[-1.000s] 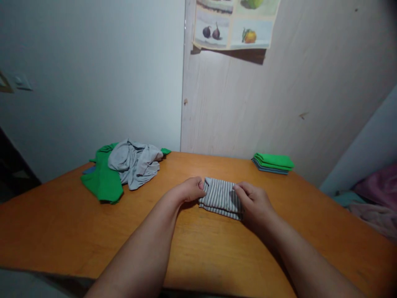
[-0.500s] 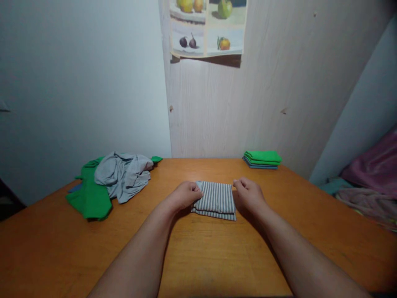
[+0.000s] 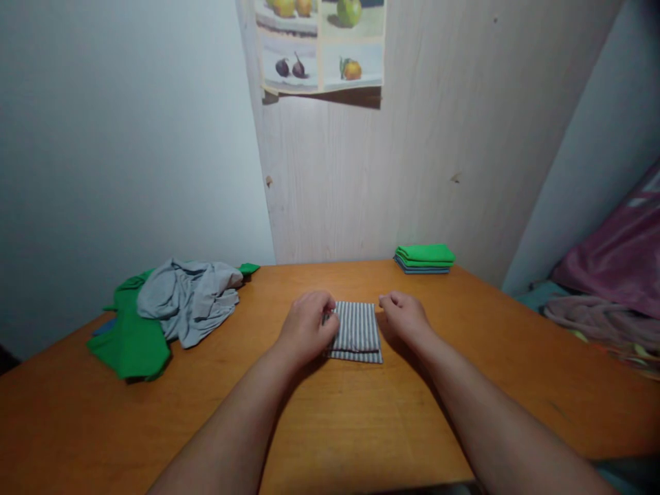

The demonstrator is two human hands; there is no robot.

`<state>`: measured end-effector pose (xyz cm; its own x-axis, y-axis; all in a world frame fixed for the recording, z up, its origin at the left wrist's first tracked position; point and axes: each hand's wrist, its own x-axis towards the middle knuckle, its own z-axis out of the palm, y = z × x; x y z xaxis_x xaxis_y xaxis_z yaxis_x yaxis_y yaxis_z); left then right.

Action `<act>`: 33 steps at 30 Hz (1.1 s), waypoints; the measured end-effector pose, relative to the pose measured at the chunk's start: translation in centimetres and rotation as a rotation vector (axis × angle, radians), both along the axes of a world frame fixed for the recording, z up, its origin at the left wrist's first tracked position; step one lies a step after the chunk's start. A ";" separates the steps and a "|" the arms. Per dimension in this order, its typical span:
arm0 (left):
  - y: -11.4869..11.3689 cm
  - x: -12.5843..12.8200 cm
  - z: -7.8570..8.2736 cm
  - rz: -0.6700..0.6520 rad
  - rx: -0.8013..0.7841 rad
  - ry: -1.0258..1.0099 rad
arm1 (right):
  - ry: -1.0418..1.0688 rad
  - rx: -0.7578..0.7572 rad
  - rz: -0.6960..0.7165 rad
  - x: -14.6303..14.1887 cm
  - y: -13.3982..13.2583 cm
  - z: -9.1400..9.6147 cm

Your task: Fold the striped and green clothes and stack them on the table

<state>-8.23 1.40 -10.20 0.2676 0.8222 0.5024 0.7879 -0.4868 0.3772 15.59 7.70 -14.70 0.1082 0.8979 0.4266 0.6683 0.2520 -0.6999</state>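
Observation:
A grey-and-white striped cloth [image 3: 357,328], folded into a small rectangle, lies flat on the wooden table in front of me. Its lower layer peeks out along the near edge. My left hand [image 3: 311,323] is curled over the cloth's left edge, thumb on the near side and fingers bent around it, covering that edge. Just beyond the right edge, my right hand [image 3: 405,315] rests with its fingers folded in and nothing visible in them, a small gap from the cloth.
A crumpled grey cloth [image 3: 190,299] lies over green cloth [image 3: 135,337] at the left of the table [image 3: 330,426]. Folded green and blue-grey cloths [image 3: 425,256] are stacked at the back right. Behind stands a wall with a fruit picture [image 3: 322,48]; pink fabric [image 3: 603,254] is far right.
My left hand has shifted further over the striped cloth's left side, its fingers more arched. The right hand stays beside the right edge. The whole view has turned slightly right.

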 end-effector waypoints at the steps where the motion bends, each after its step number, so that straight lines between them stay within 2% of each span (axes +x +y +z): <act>1: -0.6 0.8 0.1 -0.094 0.034 0.044 | -0.007 -0.002 -0.006 0.0 0.0 0.0; 3: -1.5 2.2 -0.3 -0.260 0.037 0.132 | -0.021 -0.004 -0.021 0.0 0.1 0.0; 5: -1.9 3.1 -1.1 -0.324 0.006 0.188 | -0.030 -0.011 -0.035 0.0 0.2 0.0; 9: -1.1 3.2 -2.6 -0.262 -0.067 0.151 | -0.018 -0.066 -0.049 0.3 0.7 -0.3; 13: -0.2 2.7 -2.6 -0.219 -0.178 -0.100 | 0.009 -0.128 -0.013 0.8 1.4 -0.8; 17: 0.1 2.6 -2.1 -0.193 -0.193 -0.346 | 0.092 -0.173 0.088 0.7 1.8 -1.1; 22: 0.2 2.7 -2.0 -0.168 -0.188 -0.424 | 0.118 -0.160 0.278 -0.1 1.4 -1.5; 26: 0.0 2.7 -2.1 -0.170 -0.179 -0.372 | -0.002 -0.138 0.322 -0.5 1.1 -1.5; 33: -0.4 2.5 -3.1 -0.230 -0.088 -0.025 | -0.040 -0.187 0.151 -0.9 1.8 -1.3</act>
<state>-5.70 1.03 -13.32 0.4409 0.7822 0.4401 0.6499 -0.6165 0.4445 14.71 9.46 -15.96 -0.0471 0.9664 0.2526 0.6610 0.2198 -0.7175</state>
